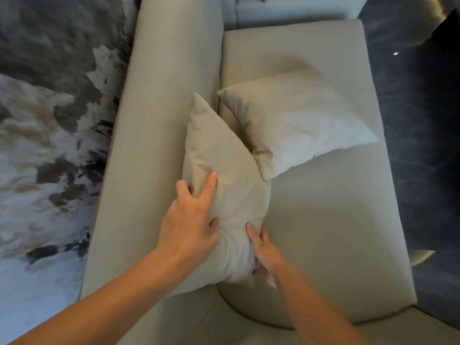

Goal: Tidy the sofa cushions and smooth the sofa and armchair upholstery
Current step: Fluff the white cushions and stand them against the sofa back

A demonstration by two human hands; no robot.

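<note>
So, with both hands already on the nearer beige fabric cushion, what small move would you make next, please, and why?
Probably stand the nearer beige fabric cushion upright against the beige sofa backrest. Both the left hand and right hand grip its lower end, it already leans there, and it overlaps the paler square cushion lying flat on the seat.

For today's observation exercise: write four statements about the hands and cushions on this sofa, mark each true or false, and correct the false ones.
1. Both hands grip the same cushion. True: left hand and right hand hold the near cushion.
2. The far cushion stands upright. False: it lies flat on the seat.
3. The two cushions overlap. True.
4. The near cushion is black. False: it is beige.
</note>
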